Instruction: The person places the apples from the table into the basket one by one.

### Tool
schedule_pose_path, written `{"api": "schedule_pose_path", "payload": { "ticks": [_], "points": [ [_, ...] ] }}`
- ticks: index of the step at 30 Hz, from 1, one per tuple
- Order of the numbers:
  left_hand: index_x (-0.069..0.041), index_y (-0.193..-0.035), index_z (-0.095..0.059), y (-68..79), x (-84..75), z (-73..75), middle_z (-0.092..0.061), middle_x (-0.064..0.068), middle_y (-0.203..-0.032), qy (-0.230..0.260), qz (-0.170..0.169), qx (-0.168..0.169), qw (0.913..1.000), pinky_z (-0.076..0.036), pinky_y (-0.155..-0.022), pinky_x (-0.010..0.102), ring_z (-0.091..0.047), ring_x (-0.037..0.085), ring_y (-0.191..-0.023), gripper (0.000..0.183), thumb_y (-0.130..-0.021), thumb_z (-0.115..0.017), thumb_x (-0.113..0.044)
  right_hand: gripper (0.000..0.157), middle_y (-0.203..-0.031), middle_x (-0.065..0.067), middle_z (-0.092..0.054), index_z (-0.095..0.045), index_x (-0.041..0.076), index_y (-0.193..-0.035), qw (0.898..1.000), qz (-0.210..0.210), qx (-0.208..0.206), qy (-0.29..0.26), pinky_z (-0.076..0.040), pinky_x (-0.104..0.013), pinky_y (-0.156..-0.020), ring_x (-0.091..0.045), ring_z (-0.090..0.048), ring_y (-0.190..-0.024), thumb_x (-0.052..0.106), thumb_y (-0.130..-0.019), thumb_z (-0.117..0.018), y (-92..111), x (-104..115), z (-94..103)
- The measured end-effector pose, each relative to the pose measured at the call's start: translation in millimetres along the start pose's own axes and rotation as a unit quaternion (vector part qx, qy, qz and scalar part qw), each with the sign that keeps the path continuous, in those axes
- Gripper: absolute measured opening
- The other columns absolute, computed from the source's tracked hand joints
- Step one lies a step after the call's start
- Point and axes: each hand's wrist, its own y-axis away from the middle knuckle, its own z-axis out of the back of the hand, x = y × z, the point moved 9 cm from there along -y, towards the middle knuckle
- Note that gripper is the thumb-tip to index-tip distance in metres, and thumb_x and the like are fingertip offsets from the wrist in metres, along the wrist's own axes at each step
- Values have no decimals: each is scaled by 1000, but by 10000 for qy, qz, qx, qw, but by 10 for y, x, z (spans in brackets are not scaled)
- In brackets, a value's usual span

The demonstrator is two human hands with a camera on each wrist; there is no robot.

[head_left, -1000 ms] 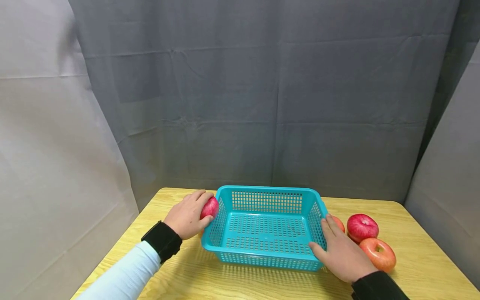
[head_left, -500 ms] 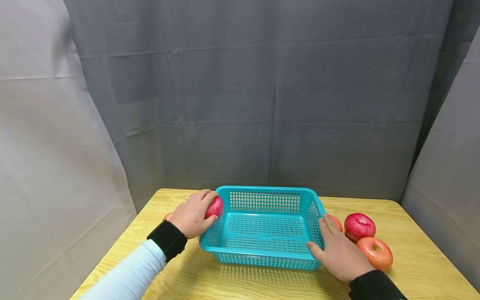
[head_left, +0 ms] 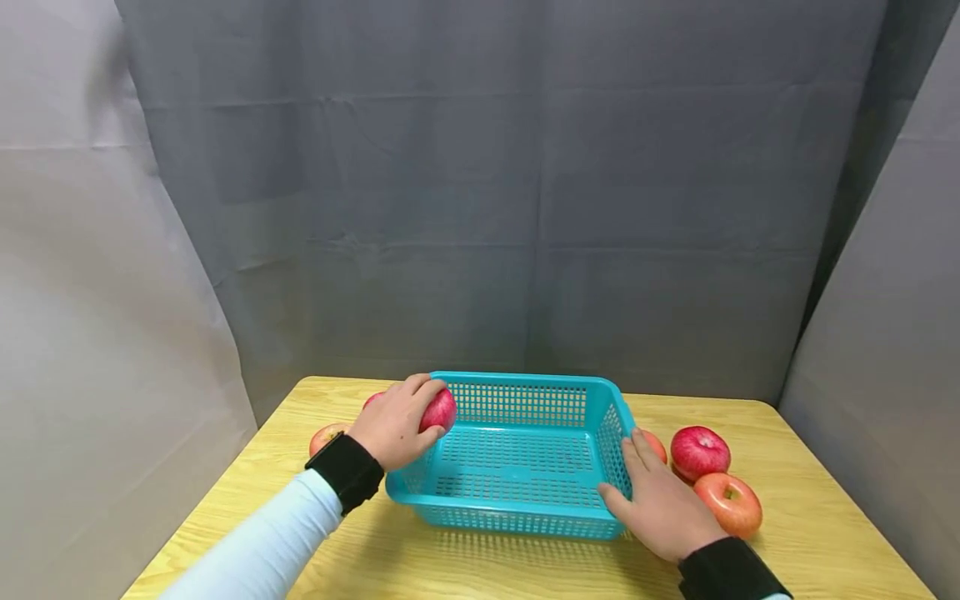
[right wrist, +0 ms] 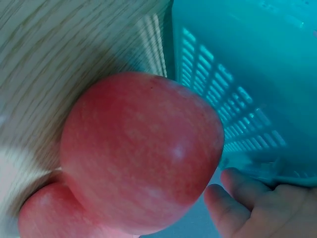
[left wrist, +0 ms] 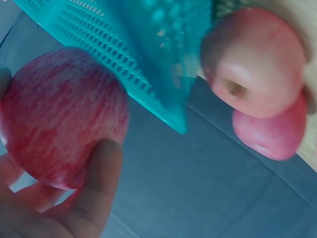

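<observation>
My left hand [head_left: 397, 427] holds a red apple [head_left: 440, 410] [left wrist: 64, 119] over the left rim of a turquoise plastic basket [head_left: 517, 379]. Thumb and fingers spread around that apple in the left wrist view. Nothing lies inside the visible part of the basket. On its right rim rests my right hand [head_left: 663, 504] [right wrist: 272, 210], fingers fairly straight. Beside this hand sit a partly hidden apple [head_left: 654, 445], a dark red apple [head_left: 700, 452] and a paler red apple [head_left: 729, 504]. In the right wrist view, a large apple [right wrist: 143, 153] stands close to the basket wall.
Left of the basket, a pale red apple [head_left: 327, 435] and a darker apple [head_left: 372, 398] are partly hidden by the left hand. Everything stands on a light wooden table [head_left: 465, 575]. A grey cloth [head_left: 480, 208] hangs behind, with pale cloth at both sides.
My left hand has lifted the red apple and moved it right, from beside the basket to over its left rim. This uncovers apples behind the hand. The right hand stays on the rim.
</observation>
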Motion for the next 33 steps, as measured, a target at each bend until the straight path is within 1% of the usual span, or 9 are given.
{"api": "schedule_pose_path", "payload": {
  "ticks": [5, 9, 12, 16, 19, 22, 27, 30, 33],
  "points": [
    [-16, -133, -49, -125, -128, -13, -50, 6, -129, -28, -178, 67, 9998, -55, -75, 45, -50, 24, -105, 67, -77, -74, -43, 96, -152, -25, -16, -26, -5, -145, 10000, 28, -41, -46, -52, -57, -81, -41, -24, -131, 68, -87, -46, -24, 34, -33],
    [-17, -134, -48, -226, -213, -32, -49, 6, -131, -114, -184, 192, 9996, -56, -73, 42, -49, 24, -106, 70, -75, -76, -43, 98, -152, -25, -14, -27, -5, -144, 9998, 114, 28, -166, -52, -55, -80, -42, -24, -131, 72, -86, -43, -31, 64, -42],
    [-18, -134, -47, -292, -270, -50, -49, 6, -131, -107, -208, 199, 9995, -57, -73, 41, -49, 25, -106, 71, -75, -76, -42, 99, -152, -25, -14, -27, -5, -144, 9998, 106, 55, -158, -50, -57, -83, -42, -23, -131, 72, -85, -43, -44, 48, -46],
    [-17, -134, -47, -350, -364, -106, -49, 6, -131, -55, -315, 222, 9992, -56, -74, 40, -48, 25, -107, 67, -77, -74, -41, 98, -152, -25, -15, -26, -5, -145, 9999, 56, 68, -122, -47, -61, -86, -42, -23, -132, 71, -86, -43, -48, 0, -43],
    [-17, -134, -46, -380, -435, -159, -48, 5, -131, -43, -358, 321, 9988, -56, -74, 40, -48, 24, -108, 67, -78, -74, -42, 100, -151, -26, -17, -25, -6, -145, 9999, 41, 73, -147, -45, -62, -88, -42, -22, -132, 73, -86, -41, -28, -28, -38],
    [-17, -135, -46, -422, -494, -184, -48, 5, -131, -22, -376, 379, 9986, -56, -75, 39, -47, 22, -108, 69, -77, -75, -43, 99, -151, -26, -18, -25, -6, -144, 9998, 88, 32, -161, -46, -61, -88, -42, -22, -132, 73, -86, -41, -11, -36, -19],
    [-17, -134, -47, -533, -591, -185, -49, 4, -130, -119, -496, 324, 9982, -56, -74, 37, -48, 21, -105, 66, -79, -73, -42, 96, -151, -27, -16, -26, -7, -144, 9997, 195, -74, -106, -49, -59, -85, -43, -22, -132, 69, -88, -43, -28, -17, 28],
    [-17, -134, -47, -576, -656, -217, -49, 4, -130, -175, -564, 369, 9976, -56, -74, 35, -48, 20, -105, 65, -80, -71, -43, 96, -151, -27, -15, -26, -8, -144, 9997, 192, -44, -109, -49, -59, -84, -43, -22, -132, 69, -88, -42, -31, -8, 10],
    [-18, -134, -47, -606, -717, -264, -48, 3, -130, -129, -579, 445, 9972, -56, -74, 35, -48, 20, -105, 64, -81, -70, -43, 98, -151, -28, -16, -27, -8, -143, 9998, 183, -9, -100, -49, -59, -83, -44, -23, -131, 71, -87, -42, -38, 3, -14]
  ]
}}
